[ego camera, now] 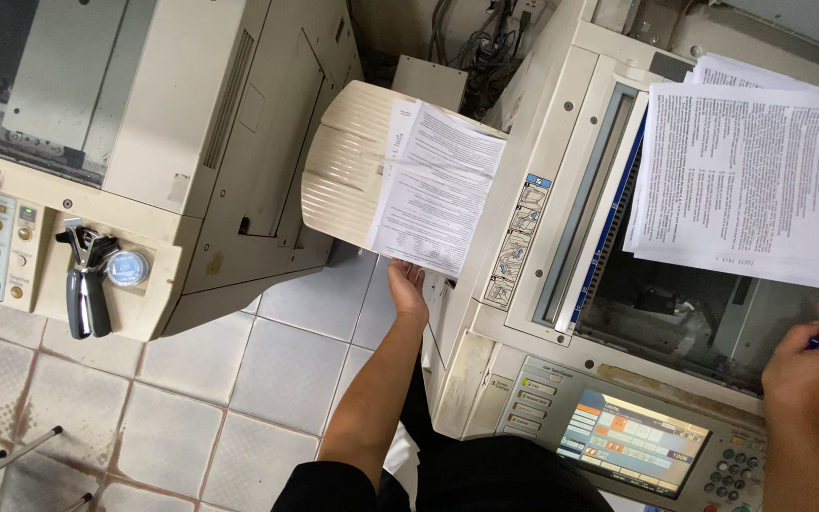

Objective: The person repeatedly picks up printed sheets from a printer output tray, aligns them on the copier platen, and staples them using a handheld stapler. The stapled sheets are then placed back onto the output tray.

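Well to the left of the left hand, a black stapler [87, 284] lies on a beige machine [191, 123] beside a round tape roll [128, 268]. Between the hands glows a colour touchscreen [632, 442], with pale floor tiles [191, 398] below left.

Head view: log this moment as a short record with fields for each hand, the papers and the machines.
left hand: reaching under the printed sheets on the copier's cream output tray, fingers at their lower edge
right hand: resting on the copier near its open glass, a blue object partly hidden in it
paper stack: printed pages lying on top of the copier
control panel: lit touchscreen
second machine: at left, stapler on it
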